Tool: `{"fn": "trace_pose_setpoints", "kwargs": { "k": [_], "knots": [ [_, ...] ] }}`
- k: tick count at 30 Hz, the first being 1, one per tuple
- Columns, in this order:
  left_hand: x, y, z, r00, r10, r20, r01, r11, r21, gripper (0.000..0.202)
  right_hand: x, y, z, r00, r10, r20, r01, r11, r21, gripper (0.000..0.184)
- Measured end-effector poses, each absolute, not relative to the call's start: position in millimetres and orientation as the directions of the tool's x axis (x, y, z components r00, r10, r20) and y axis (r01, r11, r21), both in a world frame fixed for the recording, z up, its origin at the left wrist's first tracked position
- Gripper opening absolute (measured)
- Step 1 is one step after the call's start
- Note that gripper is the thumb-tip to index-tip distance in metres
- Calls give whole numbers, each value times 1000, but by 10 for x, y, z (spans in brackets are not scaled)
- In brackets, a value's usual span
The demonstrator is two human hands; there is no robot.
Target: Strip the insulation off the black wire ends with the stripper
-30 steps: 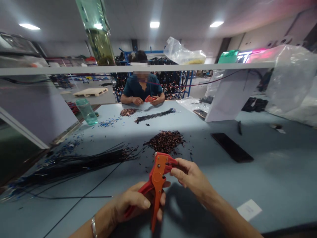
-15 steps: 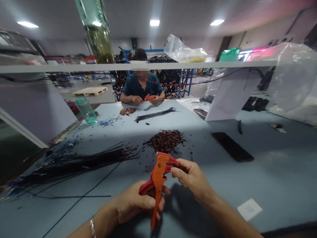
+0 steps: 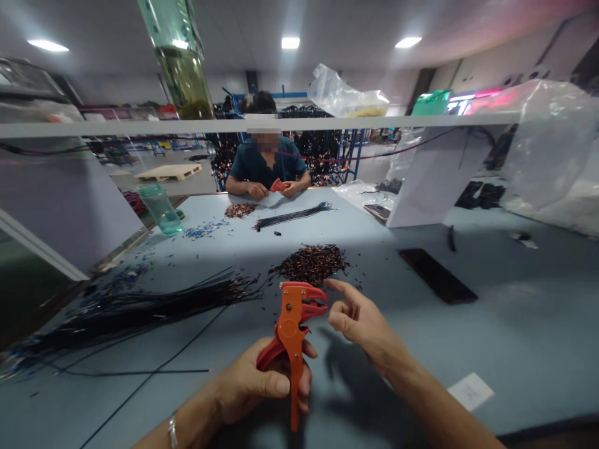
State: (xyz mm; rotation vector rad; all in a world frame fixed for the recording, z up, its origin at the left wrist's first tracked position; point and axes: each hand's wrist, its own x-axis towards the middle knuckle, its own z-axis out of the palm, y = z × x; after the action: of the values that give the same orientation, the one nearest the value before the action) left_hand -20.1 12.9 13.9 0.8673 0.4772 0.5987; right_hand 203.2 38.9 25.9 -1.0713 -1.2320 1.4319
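My left hand (image 3: 266, 380) is closed around the handles of an orange and red wire stripper (image 3: 292, 327), held upright with its jaws at the top facing right. Just right of those jaws is my right hand (image 3: 365, 321), apart from the tool. Its index finger points out and its other fingers are bent; I see nothing in it. Behind the stripper lies a heap of short dark and copper-coloured wire scraps (image 3: 312, 263). To the left a bundle of black wires (image 3: 154, 312) with blue ends lies on the table, a few strands loose.
A dark phone (image 3: 437, 275) and a white card (image 3: 472, 391) lie on the right. Across the table a person (image 3: 269, 165) holds a similar red tool. A green bottle (image 3: 160, 212) stands at the left, and a shelf (image 3: 281, 126) spans the table.
My right hand has come off the stripper's jaws and its index finger has straightened. The stripper has shifted slightly left, still in my left hand.
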Motion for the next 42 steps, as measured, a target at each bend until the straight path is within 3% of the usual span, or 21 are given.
{"fn": "trace_pose_setpoints", "kwargs": {
  "k": [6, 10, 14, 19, 21, 24, 27, 30, 42],
  "knots": [
    [-218, 133, 103, 733, 663, -149, -300, 513, 804, 50, 2055, 429, 232, -48, 999, 0, -178, -9, -984, 56],
    [-214, 132, 94, 736, 660, -148, -296, 511, 807, 50, 2035, 403, 237, 14, 1000, 7, -138, 9, -990, 35],
    [-206, 138, 100, 731, 665, -151, -298, 511, 806, 49, 2026, 386, 251, 38, 999, -20, -47, -18, -999, 36],
    [-203, 155, 108, 720, 677, -153, -282, 487, 827, 50, 2027, 388, 207, 0, 1000, 9, 54, 9, -998, 51],
    [-199, 165, 111, 703, 693, -163, -263, 466, 845, 51, 2030, 380, 219, -28, 999, 22, 81, 25, -996, 47],
    [-196, 179, 103, 658, 733, -171, -239, 419, 876, 53, 2033, 361, 260, -102, 995, 13, 33, 17, -999, 26],
    [-202, 187, 88, 606, 778, -163, -237, 373, 897, 54, 2033, 360, 256, -168, 986, -6, -78, -19, -997, 30],
    [-214, 195, 92, 567, 813, -130, -242, 316, 917, 51, 2030, 383, 207, -163, 986, 17, -101, 1, -995, 23],
    [-261, 228, 155, 616, 778, -122, -152, 269, 951, 52, 2018, 351, 244, -108, 978, 181, 190, 199, -961, 26]
  ]
}}
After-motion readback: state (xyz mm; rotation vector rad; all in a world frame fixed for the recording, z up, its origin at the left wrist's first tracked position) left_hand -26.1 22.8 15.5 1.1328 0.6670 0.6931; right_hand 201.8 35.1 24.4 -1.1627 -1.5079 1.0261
